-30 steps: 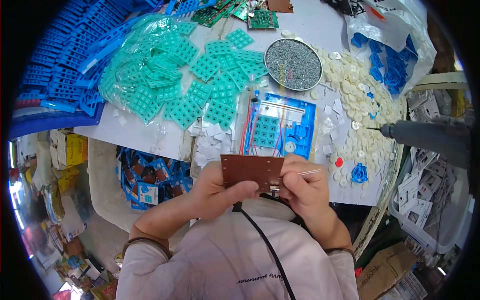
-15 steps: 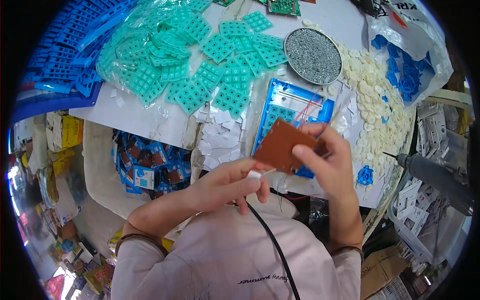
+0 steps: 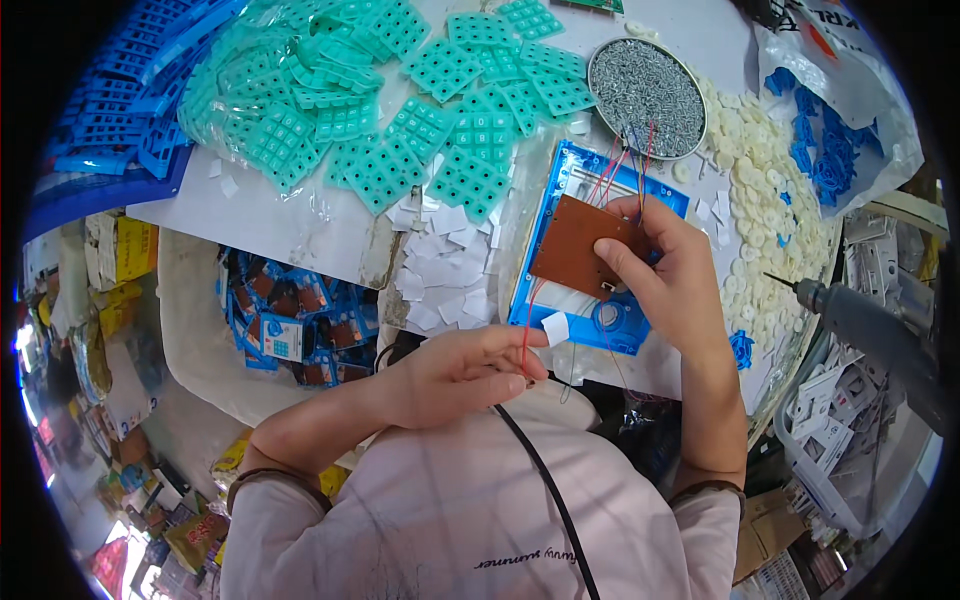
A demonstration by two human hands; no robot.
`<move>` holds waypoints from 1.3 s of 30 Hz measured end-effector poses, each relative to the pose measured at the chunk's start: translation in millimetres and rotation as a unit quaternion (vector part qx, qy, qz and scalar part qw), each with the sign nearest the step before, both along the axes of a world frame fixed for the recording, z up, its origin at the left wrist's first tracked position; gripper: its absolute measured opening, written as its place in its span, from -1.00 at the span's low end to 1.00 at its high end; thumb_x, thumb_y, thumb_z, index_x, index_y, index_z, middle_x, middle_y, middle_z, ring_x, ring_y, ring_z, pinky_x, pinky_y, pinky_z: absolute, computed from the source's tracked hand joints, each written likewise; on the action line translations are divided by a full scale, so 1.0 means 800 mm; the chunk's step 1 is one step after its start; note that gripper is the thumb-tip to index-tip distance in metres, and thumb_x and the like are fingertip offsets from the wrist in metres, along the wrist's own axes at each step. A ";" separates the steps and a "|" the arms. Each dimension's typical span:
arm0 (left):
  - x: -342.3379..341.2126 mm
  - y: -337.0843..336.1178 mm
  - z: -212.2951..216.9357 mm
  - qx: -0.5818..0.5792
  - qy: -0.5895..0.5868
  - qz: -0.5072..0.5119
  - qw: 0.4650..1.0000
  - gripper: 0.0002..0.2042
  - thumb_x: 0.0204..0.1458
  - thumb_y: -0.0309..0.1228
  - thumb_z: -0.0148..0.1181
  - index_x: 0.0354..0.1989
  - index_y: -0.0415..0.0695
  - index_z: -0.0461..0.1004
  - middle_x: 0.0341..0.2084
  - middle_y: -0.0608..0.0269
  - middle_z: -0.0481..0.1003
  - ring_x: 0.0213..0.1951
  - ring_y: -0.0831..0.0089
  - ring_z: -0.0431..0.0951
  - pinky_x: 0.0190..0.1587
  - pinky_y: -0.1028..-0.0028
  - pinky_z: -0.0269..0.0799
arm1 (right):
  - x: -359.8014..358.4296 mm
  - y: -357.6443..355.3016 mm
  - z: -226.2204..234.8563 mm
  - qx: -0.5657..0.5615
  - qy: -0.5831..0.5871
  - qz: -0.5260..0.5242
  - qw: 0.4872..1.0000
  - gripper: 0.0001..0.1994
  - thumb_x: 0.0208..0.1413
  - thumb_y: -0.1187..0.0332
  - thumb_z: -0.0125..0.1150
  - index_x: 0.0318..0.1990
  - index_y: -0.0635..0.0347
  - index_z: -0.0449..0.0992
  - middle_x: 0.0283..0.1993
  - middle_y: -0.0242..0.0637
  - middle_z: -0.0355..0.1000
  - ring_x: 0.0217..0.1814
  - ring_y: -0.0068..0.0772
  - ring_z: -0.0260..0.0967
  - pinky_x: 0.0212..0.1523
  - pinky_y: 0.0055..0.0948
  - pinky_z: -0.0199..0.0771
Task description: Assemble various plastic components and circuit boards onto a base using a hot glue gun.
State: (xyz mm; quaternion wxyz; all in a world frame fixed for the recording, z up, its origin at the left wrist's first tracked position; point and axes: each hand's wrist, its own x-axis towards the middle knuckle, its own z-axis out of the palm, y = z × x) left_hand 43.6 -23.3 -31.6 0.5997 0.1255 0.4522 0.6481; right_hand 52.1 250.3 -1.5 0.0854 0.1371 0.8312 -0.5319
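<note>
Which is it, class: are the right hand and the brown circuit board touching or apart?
Touching. The head view plainly shows the right hand gripping the brown circuit board, the thumb lying over its upward face.

A white-topped table carries heaped teal keypads at eleven o'clock, a round dish of small metal pieces at one, scattered off-white discs and a plastic bag toward two, and, nearer the centre, white paper slips and a blue casing.
</note>
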 end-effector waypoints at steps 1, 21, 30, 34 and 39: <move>-0.005 -0.002 0.006 -0.013 0.055 -0.021 0.998 -0.51 0.31 -0.47 0.11 0.40 -0.25 0.23 0.05 0.06 0.53 0.08 0.37 0.54 0.21 0.33 0.40 | 0.001 -0.001 0.001 0.005 -0.006 -0.001 1.000 -0.77 0.18 0.52 0.32 -0.03 0.32 0.51 -0.34 -0.42 0.51 -0.39 -0.75 0.41 -0.38 -0.63 0.41; -0.078 0.014 0.052 -0.134 0.584 -0.013 0.800 -0.82 0.05 -0.40 0.38 -0.29 -0.19 0.52 -0.49 0.15 0.50 -0.43 0.18 0.54 -0.36 0.29 0.40 | -0.025 -0.001 0.003 0.181 0.028 0.089 0.979 -0.73 0.09 0.39 0.38 -0.15 0.38 0.50 -0.30 0.09 0.59 -0.28 0.12 0.58 -0.27 -0.09 0.54; -0.086 0.028 0.038 -0.095 0.654 0.038 0.750 -0.88 0.02 -0.50 0.36 -0.34 -0.17 0.51 -0.51 0.17 0.49 -0.44 0.19 0.53 -0.40 0.28 0.39 | -0.020 0.000 -0.001 0.195 0.054 0.095 0.975 -0.72 0.09 0.38 0.37 -0.14 0.38 0.49 -0.33 0.08 0.58 -0.28 0.14 0.56 -0.27 -0.07 0.52; -0.091 0.035 0.034 -0.078 0.683 0.037 0.725 -0.88 0.01 -0.52 0.36 -0.35 -0.15 0.51 -0.51 0.19 0.49 -0.44 0.17 0.53 -0.41 0.27 0.39 | -0.021 0.004 -0.001 0.179 0.060 0.080 0.979 -0.76 0.12 0.45 0.38 -0.10 0.31 0.50 -0.51 -0.17 0.51 -0.54 -0.38 0.50 -0.47 -0.40 0.42; -0.095 0.036 0.029 -0.072 0.696 0.035 0.714 -0.88 0.00 -0.54 0.36 -0.35 -0.15 0.51 -0.52 0.19 0.49 -0.45 0.17 0.52 -0.42 0.27 0.39 | -0.019 0.006 0.001 0.181 0.041 0.088 0.979 -0.76 0.12 0.47 0.38 -0.10 0.31 0.50 -0.51 -0.18 0.51 -0.53 -0.39 0.50 -0.48 -0.42 0.42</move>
